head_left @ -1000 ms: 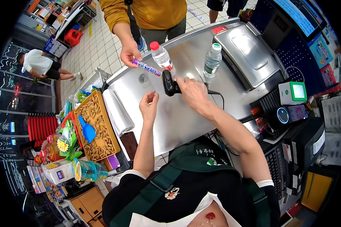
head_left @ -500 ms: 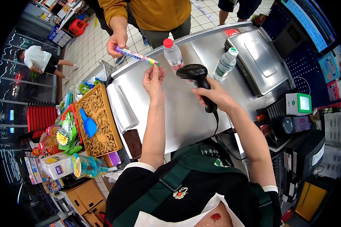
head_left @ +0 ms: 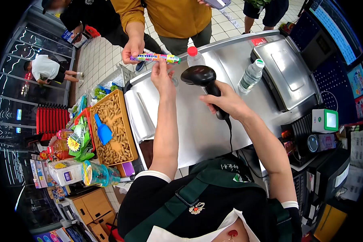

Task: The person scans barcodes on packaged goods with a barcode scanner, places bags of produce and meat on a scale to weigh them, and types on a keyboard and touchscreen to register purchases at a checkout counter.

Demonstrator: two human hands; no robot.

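Note:
A colourful roll of Mentos candy (head_left: 149, 57) is stretched over the far side of the counter. My left hand (head_left: 163, 79) reaches up to it, fingertips closed at the roll's right part. The other end is in the hand (head_left: 133, 48) of a person in a mustard-yellow top. My right hand (head_left: 226, 101) grips a black barcode scanner (head_left: 203, 76) by its handle, its head turned left below the candy. Just behind the scanner head stands a red-capped bottle (head_left: 195, 56), partly hidden. A green-and-white-capped water bottle (head_left: 251, 76) stands upright to the right.
The metal counter (head_left: 189, 137) carries a silver lidded box (head_left: 285, 74) on its right. To the left are a roll of plastic bags (head_left: 139, 115) and a tray of peanuts (head_left: 124, 155) with a blue scoop (head_left: 104, 133). A small payment device (head_left: 324, 120) stands at right.
The candy roll has turned so its lettering faces me and lies more level. My right hand has shifted the scanner slightly left. Another person in black has come into view at upper left.

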